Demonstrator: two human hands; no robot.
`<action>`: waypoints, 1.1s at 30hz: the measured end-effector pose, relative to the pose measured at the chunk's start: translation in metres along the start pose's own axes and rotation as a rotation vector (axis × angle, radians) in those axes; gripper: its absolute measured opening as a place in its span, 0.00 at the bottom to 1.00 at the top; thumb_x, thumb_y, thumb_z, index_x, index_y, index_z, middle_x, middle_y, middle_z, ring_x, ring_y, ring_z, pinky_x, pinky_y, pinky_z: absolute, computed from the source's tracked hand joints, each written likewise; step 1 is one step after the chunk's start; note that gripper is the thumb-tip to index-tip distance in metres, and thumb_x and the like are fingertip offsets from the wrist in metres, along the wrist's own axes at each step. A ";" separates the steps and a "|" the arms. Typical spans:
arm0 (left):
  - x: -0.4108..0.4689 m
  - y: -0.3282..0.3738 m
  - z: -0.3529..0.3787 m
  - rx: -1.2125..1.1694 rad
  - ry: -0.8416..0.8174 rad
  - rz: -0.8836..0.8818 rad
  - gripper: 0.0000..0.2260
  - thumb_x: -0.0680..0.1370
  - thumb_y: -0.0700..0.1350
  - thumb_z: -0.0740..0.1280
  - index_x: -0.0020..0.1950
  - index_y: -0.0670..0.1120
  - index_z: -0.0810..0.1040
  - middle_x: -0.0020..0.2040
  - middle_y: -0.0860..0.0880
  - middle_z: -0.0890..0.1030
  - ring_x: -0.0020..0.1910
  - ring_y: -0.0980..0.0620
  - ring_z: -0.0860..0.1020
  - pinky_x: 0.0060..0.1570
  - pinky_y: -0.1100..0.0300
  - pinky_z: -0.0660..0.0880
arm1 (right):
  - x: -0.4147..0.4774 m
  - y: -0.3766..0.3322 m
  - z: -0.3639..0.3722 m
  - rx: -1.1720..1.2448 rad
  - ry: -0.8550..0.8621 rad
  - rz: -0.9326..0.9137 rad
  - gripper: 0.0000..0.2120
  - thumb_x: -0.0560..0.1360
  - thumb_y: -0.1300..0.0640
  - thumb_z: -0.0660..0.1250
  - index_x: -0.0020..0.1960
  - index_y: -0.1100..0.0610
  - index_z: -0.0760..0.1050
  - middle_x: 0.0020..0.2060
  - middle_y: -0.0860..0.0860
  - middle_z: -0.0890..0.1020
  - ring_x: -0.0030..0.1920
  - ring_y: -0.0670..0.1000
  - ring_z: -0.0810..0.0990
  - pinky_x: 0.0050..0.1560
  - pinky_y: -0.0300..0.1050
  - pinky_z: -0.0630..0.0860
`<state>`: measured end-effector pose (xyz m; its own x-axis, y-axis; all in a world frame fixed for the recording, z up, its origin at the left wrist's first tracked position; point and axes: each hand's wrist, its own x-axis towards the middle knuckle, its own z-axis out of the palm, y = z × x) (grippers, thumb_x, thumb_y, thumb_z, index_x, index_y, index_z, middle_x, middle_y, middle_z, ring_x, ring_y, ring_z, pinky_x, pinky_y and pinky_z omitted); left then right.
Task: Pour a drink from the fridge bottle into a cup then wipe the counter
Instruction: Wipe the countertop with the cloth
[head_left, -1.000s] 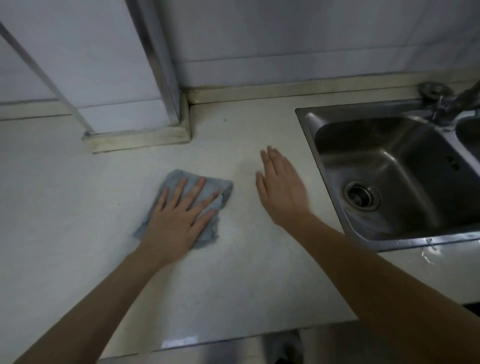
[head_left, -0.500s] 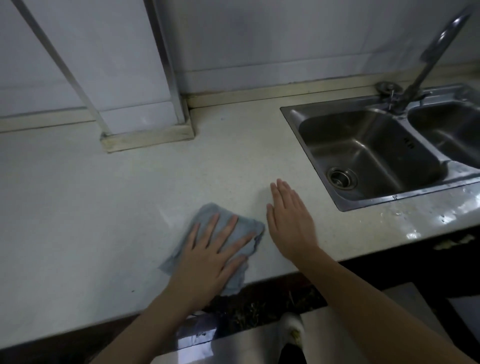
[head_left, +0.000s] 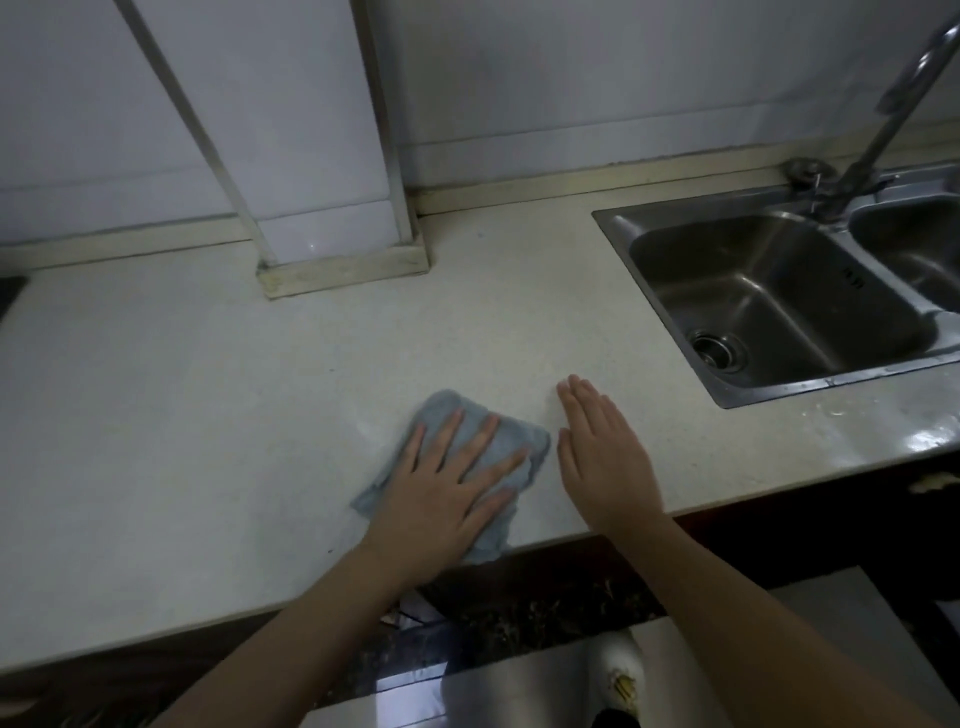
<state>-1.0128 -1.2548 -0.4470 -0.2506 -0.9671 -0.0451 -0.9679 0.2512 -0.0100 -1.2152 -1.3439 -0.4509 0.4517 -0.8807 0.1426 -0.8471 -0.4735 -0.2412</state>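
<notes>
While the wiping step is in hand, the view reads outward from the near edge: a pale shoe (head_left: 623, 675) on the floor below the bench (head_left: 208, 415) front, then two forearms reaching over that edge. Left grip (head_left: 441, 499): fingers spread flat, palm pressing the grey-blue cloth (head_left: 439, 408) to the bench, with the cloth's near corner at the front edge. Right grip (head_left: 608, 462): fingers straight and together, on or just above bare bench beside the cloth, holding nothing. Neither bottle nor cup is in view, so the pour is judged complete. Good practice here is even palm pressure and overlapping strokes led away from the edge, so the cloth does not slip off. The glistening wet patch (head_left: 930, 436) at the right front, near the sink (head_left: 613, 221), likely merits a pass. Bench surface: pale, speckled, matt. Beyond lie the steel double sink with its drain (head_left: 719, 351), a tall tap (head_left: 893, 104), a boxed white column (head_left: 322, 156) and plain white wall.
</notes>
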 end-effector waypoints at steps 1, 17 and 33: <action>-0.009 -0.010 -0.001 -0.003 -0.002 0.063 0.23 0.84 0.60 0.43 0.79 0.61 0.48 0.81 0.52 0.47 0.79 0.44 0.45 0.75 0.38 0.48 | 0.000 -0.001 0.000 -0.020 0.002 0.003 0.25 0.82 0.52 0.48 0.77 0.59 0.54 0.76 0.55 0.59 0.77 0.50 0.54 0.77 0.48 0.52; -0.074 -0.111 -0.003 -0.074 -0.009 -0.254 0.26 0.82 0.62 0.38 0.79 0.59 0.49 0.80 0.54 0.48 0.79 0.48 0.45 0.76 0.43 0.45 | 0.059 -0.160 0.042 0.061 -0.029 -0.221 0.27 0.82 0.48 0.41 0.77 0.60 0.55 0.76 0.55 0.58 0.77 0.52 0.54 0.77 0.48 0.50; -0.017 -0.155 -0.005 -0.082 -0.112 -0.470 0.33 0.79 0.63 0.38 0.80 0.49 0.39 0.80 0.46 0.38 0.77 0.46 0.32 0.76 0.44 0.38 | 0.147 -0.233 0.061 0.036 -0.183 -0.466 0.25 0.82 0.59 0.51 0.77 0.60 0.50 0.78 0.55 0.53 0.78 0.52 0.50 0.75 0.43 0.40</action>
<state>-0.8591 -1.2776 -0.4396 0.2128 -0.9635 -0.1622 -0.9754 -0.2194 0.0235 -0.9342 -1.3633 -0.4326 0.8239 -0.5619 0.0733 -0.5352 -0.8141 -0.2255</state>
